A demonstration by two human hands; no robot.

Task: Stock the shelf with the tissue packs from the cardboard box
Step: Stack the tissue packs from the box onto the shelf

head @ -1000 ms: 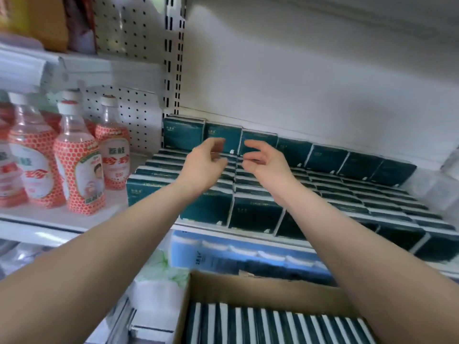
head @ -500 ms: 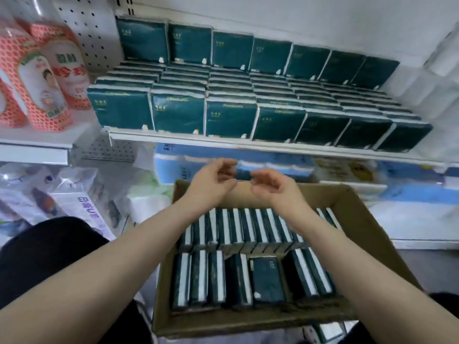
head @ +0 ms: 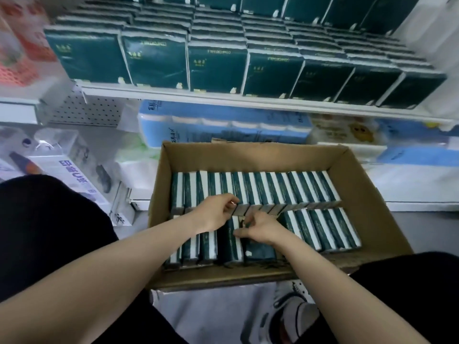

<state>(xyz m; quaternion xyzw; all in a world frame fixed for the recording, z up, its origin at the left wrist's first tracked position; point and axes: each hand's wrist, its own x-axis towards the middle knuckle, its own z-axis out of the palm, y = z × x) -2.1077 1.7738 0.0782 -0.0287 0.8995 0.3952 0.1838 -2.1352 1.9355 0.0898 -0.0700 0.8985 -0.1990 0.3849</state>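
**Both hands down in the box**

0.5 s ago I saw both hands empty, hovering over the far wall of the cardboard box (head: 367, 194). 1 s ago they were up at the shelf (head: 223, 101). Now they are down inside the box, among the tissue packs (head: 310, 189). The view has tipped lower, so the shelf sits at the top of frame. The 2 rows of packs in the box look unchanged.

The left hand (head: 214, 213) reaches in from the left, back of the hand up. Its thumb and forefinger pinch the near end of 1 tissue pack (head: 242, 194) in the back row. The right hand (head: 260, 228) lies just beside it, fingers curled down onto the top edges of the front row; I cannot tell whether it actually holds a pack. Both forearms are bare and stretched forward. The stocked packs (head: 218, 65) fill the shelf in dark green rows, above the box.
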